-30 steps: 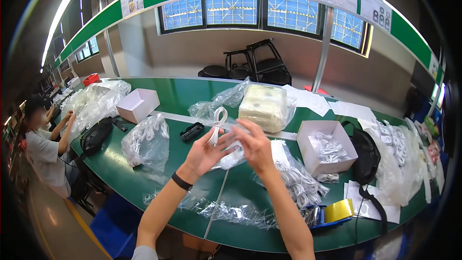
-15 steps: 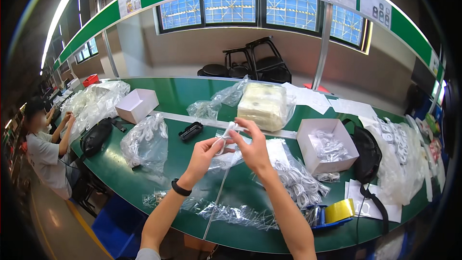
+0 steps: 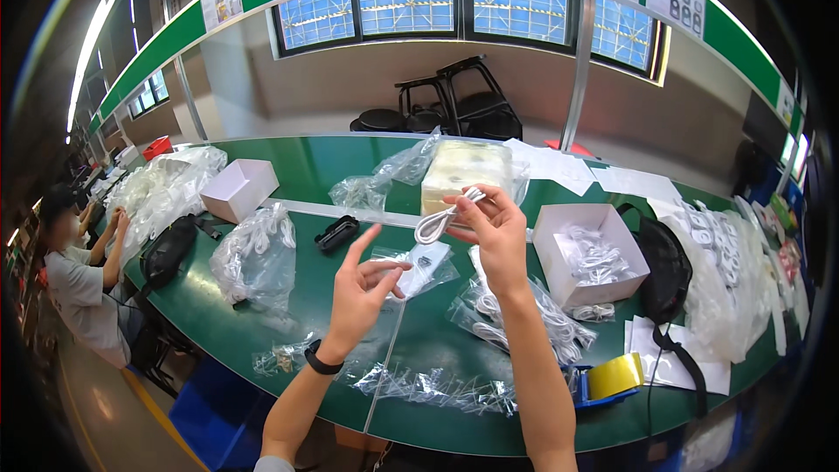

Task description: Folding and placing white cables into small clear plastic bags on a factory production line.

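A coiled white cable (image 3: 434, 225) is pinched in the fingers of my right hand (image 3: 498, 240), raised over the middle of the table. My left hand (image 3: 357, 297) is apart from it, lower and to the left, fingers spread and holding nothing. Just beyond the left fingertips lies a clear plastic bag with a white card (image 3: 426, 264) in it. Below my right hand a clear bag of white coiled cables (image 3: 559, 332) rests on the table, partly hidden by my forearm. A white box (image 3: 559, 284) to the right holds several bagged cables (image 3: 599, 253).
The green table (image 3: 350, 367) carries a strip of small clear bags (image 3: 437, 392) along its near edge. A tape dispenser with yellow tape (image 3: 614, 378) stands near right. A black case (image 3: 336, 234), another white box (image 3: 240, 190) and a bag of cables (image 3: 253, 253) lie left. A co-worker (image 3: 83, 288) sits far left.
My hands have come apart. My right hand has moved right with the cable, and my left hand has let go and dropped lower. The view has shifted slightly.
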`<action>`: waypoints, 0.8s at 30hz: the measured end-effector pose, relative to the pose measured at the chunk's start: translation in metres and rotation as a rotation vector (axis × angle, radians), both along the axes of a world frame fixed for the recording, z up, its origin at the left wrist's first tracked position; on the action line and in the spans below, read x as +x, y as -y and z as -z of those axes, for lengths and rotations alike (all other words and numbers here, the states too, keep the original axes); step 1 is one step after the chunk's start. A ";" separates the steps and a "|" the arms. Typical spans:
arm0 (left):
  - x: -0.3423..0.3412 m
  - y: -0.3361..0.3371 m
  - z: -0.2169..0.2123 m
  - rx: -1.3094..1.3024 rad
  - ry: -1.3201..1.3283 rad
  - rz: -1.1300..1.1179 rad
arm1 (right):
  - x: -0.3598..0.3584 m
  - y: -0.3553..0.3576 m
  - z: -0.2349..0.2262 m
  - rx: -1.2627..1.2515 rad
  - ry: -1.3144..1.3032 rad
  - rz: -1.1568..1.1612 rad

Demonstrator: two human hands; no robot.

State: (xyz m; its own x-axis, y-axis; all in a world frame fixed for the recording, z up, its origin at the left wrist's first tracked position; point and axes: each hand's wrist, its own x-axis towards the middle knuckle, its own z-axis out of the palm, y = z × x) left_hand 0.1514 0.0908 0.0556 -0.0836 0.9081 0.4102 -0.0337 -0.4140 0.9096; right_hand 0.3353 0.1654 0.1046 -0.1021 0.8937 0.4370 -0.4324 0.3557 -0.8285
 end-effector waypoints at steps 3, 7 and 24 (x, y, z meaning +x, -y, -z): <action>0.003 0.001 0.004 -0.019 0.009 -0.041 | -0.003 0.000 0.000 0.007 -0.026 0.002; -0.001 -0.002 0.015 -0.107 0.071 -0.087 | -0.004 0.004 -0.002 0.039 -0.024 0.003; -0.006 0.002 0.020 -0.001 0.022 -0.161 | -0.017 0.012 -0.001 0.119 0.022 -0.065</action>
State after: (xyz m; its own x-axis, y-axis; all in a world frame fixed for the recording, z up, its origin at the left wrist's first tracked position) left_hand 0.1455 0.0888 0.0360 -0.2373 0.8827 0.4056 0.0128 -0.4146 0.9099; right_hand 0.3182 0.1538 0.1057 -0.1688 0.8270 0.5363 -0.4404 0.4235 -0.7916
